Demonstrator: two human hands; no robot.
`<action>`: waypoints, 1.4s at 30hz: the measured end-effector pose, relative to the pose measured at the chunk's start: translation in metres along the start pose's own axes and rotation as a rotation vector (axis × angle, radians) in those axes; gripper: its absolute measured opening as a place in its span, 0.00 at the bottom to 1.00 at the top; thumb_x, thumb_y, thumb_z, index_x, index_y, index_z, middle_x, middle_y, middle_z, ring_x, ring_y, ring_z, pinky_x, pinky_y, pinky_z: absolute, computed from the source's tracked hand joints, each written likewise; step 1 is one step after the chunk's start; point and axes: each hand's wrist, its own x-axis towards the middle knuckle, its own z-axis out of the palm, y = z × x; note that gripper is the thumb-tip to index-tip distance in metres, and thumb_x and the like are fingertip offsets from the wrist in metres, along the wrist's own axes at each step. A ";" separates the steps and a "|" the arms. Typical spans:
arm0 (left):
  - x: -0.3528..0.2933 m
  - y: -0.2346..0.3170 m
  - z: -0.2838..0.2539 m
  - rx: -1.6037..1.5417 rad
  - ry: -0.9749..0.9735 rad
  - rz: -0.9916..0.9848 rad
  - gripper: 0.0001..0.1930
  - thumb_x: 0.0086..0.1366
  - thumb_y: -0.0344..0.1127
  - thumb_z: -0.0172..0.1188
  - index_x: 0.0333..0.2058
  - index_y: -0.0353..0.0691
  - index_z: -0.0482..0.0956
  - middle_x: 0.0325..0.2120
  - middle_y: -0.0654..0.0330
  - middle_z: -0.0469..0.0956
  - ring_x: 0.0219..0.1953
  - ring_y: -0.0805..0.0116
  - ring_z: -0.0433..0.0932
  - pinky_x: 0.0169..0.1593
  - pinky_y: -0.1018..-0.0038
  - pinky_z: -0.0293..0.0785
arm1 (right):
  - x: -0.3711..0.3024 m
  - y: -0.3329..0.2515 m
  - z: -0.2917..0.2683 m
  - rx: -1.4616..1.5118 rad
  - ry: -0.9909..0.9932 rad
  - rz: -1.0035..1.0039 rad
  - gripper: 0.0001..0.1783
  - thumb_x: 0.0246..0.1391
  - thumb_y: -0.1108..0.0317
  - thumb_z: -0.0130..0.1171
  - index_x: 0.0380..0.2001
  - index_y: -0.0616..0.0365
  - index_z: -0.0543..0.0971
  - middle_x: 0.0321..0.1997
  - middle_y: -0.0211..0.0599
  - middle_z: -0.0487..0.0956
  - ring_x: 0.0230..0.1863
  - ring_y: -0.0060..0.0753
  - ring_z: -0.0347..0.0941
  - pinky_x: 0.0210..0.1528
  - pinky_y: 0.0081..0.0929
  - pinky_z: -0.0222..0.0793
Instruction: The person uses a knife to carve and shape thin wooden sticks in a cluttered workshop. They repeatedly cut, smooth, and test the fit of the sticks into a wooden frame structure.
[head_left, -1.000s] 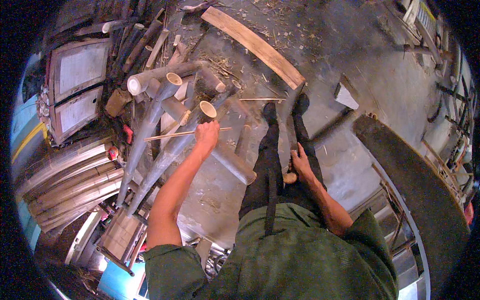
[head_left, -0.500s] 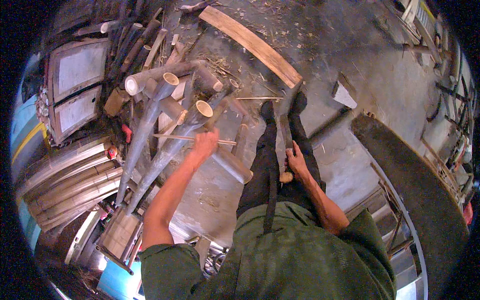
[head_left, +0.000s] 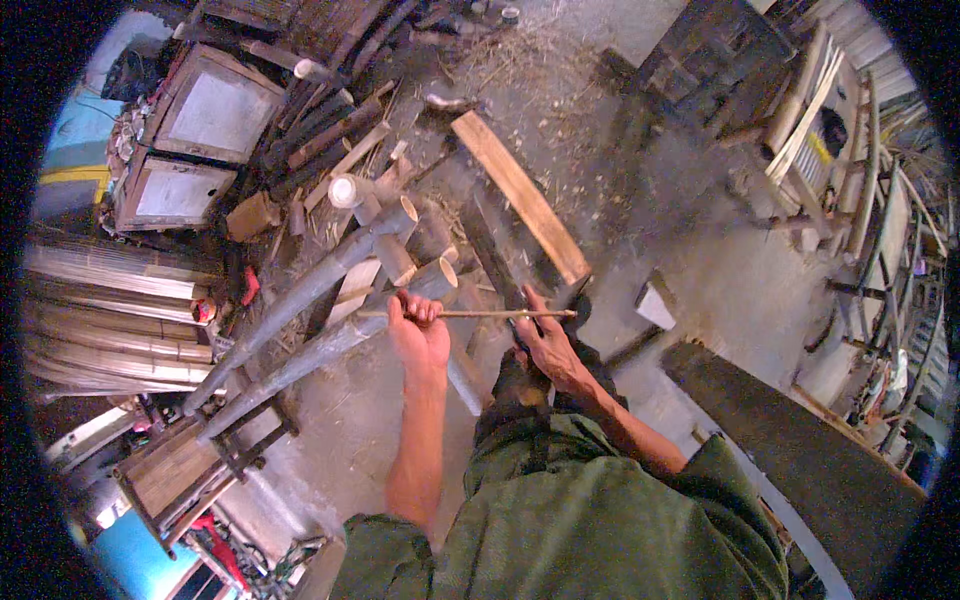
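My left hand (head_left: 419, 328) is closed round a thin bamboo stick (head_left: 470, 314), which lies crosswise in front of me. My right hand (head_left: 552, 352) grips a long dark-bladed knife (head_left: 497, 257), its blade pointing away from me and slightly left. The stick crosses the knife close to my right fingers, and its right end reaches past them. Whether those fingers also press on the stick, I cannot tell. Beneath my hands are my dark-clad legs. To the left, grey bamboo poles (head_left: 318, 272) lean at a slant, their cut ends pale.
A wooden plank (head_left: 522, 195) lies on the floor ahead. Right of my feet sits a pale wedge-shaped block (head_left: 656, 304). A long dark board (head_left: 790, 420) runs along the right. Bundled slats (head_left: 120, 320) and a cabinet (head_left: 215, 105) stand left; a bamboo chair (head_left: 825, 130) stands far right.
The stick in my left hand has moved right, over the knife. My right hand and the knife have moved forward and left, meeting the stick. The whole view has shifted.
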 end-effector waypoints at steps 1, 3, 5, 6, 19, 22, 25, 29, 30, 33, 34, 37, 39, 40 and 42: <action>-0.004 -0.001 -0.006 -0.039 0.039 -0.018 0.12 0.71 0.40 0.43 0.29 0.43 0.68 0.16 0.68 0.60 0.19 0.75 0.57 0.27 0.76 0.58 | 0.009 -0.008 0.003 -0.116 0.069 -0.140 0.35 0.62 0.57 0.50 0.68 0.50 0.51 0.41 0.32 0.72 0.32 0.23 0.66 0.35 0.22 0.66; -0.013 0.001 -0.028 -0.092 0.093 -0.086 0.13 0.71 0.41 0.42 0.34 0.39 0.70 0.20 0.64 0.68 0.23 0.71 0.67 0.34 0.74 0.67 | 0.021 -0.029 0.008 -0.255 0.115 -0.315 0.34 0.63 0.59 0.48 0.68 0.51 0.50 0.43 0.35 0.74 0.40 0.26 0.67 0.45 0.23 0.66; -0.047 -0.002 -0.021 0.371 -0.096 -0.295 0.14 0.70 0.42 0.45 0.41 0.36 0.71 0.26 0.60 0.74 0.30 0.68 0.72 0.41 0.70 0.70 | 0.021 -0.051 -0.003 -0.212 0.060 -0.279 0.32 0.64 0.61 0.45 0.68 0.52 0.49 0.41 0.33 0.74 0.41 0.24 0.67 0.47 0.22 0.66; -0.066 0.000 -0.012 0.603 -0.186 -0.374 0.16 0.70 0.43 0.46 0.44 0.34 0.71 0.30 0.58 0.77 0.34 0.67 0.75 0.45 0.68 0.71 | 0.016 -0.063 -0.005 -0.221 0.007 -0.246 0.32 0.64 0.62 0.45 0.68 0.52 0.50 0.42 0.33 0.75 0.41 0.23 0.67 0.47 0.21 0.65; -0.116 -0.018 0.015 0.776 -0.435 -0.065 0.17 0.69 0.39 0.50 0.53 0.39 0.68 0.29 0.63 0.71 0.22 0.70 0.72 0.32 0.68 0.76 | -0.008 -0.138 -0.059 -0.457 -0.172 -0.546 0.31 0.58 0.64 0.54 0.63 0.56 0.60 0.30 0.29 0.75 0.25 0.23 0.70 0.29 0.23 0.69; -0.152 -0.043 0.051 0.607 -0.301 -0.029 0.15 0.71 0.37 0.46 0.52 0.38 0.68 0.21 0.69 0.63 0.19 0.79 0.66 0.28 0.74 0.75 | -0.014 -0.155 -0.104 -0.532 -0.111 -0.813 0.33 0.54 0.68 0.57 0.63 0.56 0.61 0.27 0.33 0.76 0.22 0.23 0.69 0.28 0.24 0.70; -0.172 -0.079 0.064 0.555 -0.292 0.053 0.16 0.71 0.37 0.46 0.54 0.39 0.68 0.22 0.69 0.63 0.18 0.79 0.64 0.27 0.75 0.75 | -0.030 -0.172 -0.133 -0.666 -0.070 -0.878 0.34 0.50 0.70 0.59 0.62 0.56 0.62 0.28 0.40 0.78 0.22 0.27 0.72 0.29 0.25 0.71; -0.199 -0.119 0.079 0.549 -0.221 0.114 0.17 0.71 0.36 0.46 0.55 0.41 0.67 0.20 0.70 0.62 0.16 0.80 0.61 0.27 0.75 0.75 | -0.027 -0.183 -0.164 -1.000 -0.047 -0.940 0.35 0.46 0.68 0.60 0.60 0.41 0.67 0.30 0.44 0.80 0.29 0.46 0.78 0.31 0.35 0.73; -0.203 -0.126 0.077 0.561 -0.217 0.107 0.17 0.70 0.36 0.46 0.56 0.42 0.67 0.19 0.70 0.62 0.15 0.80 0.60 0.27 0.74 0.75 | -0.027 -0.185 -0.167 -1.107 -0.060 -0.924 0.34 0.45 0.67 0.61 0.59 0.38 0.67 0.30 0.43 0.80 0.30 0.49 0.79 0.31 0.37 0.73; -0.214 -0.144 0.088 0.576 -0.198 0.093 0.15 0.70 0.36 0.47 0.53 0.42 0.69 0.17 0.70 0.60 0.14 0.81 0.59 0.27 0.74 0.75 | -0.009 -0.163 -0.173 -1.338 -0.181 -0.868 0.25 0.44 0.62 0.60 0.50 0.37 0.74 0.29 0.38 0.80 0.31 0.45 0.79 0.30 0.44 0.74; -0.220 -0.148 0.090 0.575 -0.175 0.098 0.14 0.70 0.36 0.47 0.51 0.42 0.70 0.16 0.71 0.60 0.14 0.81 0.58 0.26 0.74 0.74 | -0.007 -0.156 -0.167 -1.411 -0.251 -0.830 0.23 0.44 0.62 0.60 0.48 0.39 0.75 0.29 0.37 0.81 0.31 0.44 0.79 0.30 0.45 0.74; -0.229 -0.155 0.083 0.540 -0.079 0.098 0.10 0.71 0.36 0.46 0.45 0.41 0.72 0.16 0.71 0.59 0.13 0.81 0.58 0.23 0.77 0.70 | -0.021 -0.149 -0.151 -1.472 -0.424 -0.968 0.20 0.40 0.61 0.62 0.42 0.43 0.76 0.30 0.35 0.80 0.31 0.43 0.79 0.29 0.46 0.72; -0.237 -0.158 0.083 0.480 -0.104 0.094 0.08 0.71 0.37 0.46 0.41 0.41 0.72 0.15 0.71 0.59 0.13 0.81 0.57 0.20 0.78 0.66 | -0.023 -0.145 -0.138 -1.543 -0.419 -0.924 0.18 0.36 0.63 0.64 0.36 0.46 0.77 0.28 0.32 0.78 0.32 0.42 0.78 0.29 0.43 0.69; -0.242 -0.157 0.082 0.449 -0.116 0.093 0.08 0.71 0.37 0.46 0.40 0.41 0.72 0.15 0.71 0.58 0.13 0.82 0.57 0.19 0.79 0.64 | -0.012 -0.137 -0.136 -1.451 -0.414 -1.029 0.19 0.35 0.63 0.64 0.37 0.46 0.77 0.28 0.32 0.78 0.32 0.42 0.77 0.29 0.43 0.69; -0.253 -0.151 0.083 0.383 -0.111 0.084 0.10 0.71 0.37 0.47 0.46 0.41 0.71 0.15 0.72 0.58 0.13 0.82 0.56 0.18 0.80 0.61 | 0.014 -0.122 -0.137 -1.254 -0.393 -1.227 0.19 0.35 0.63 0.64 0.37 0.45 0.78 0.27 0.32 0.78 0.33 0.42 0.77 0.30 0.41 0.69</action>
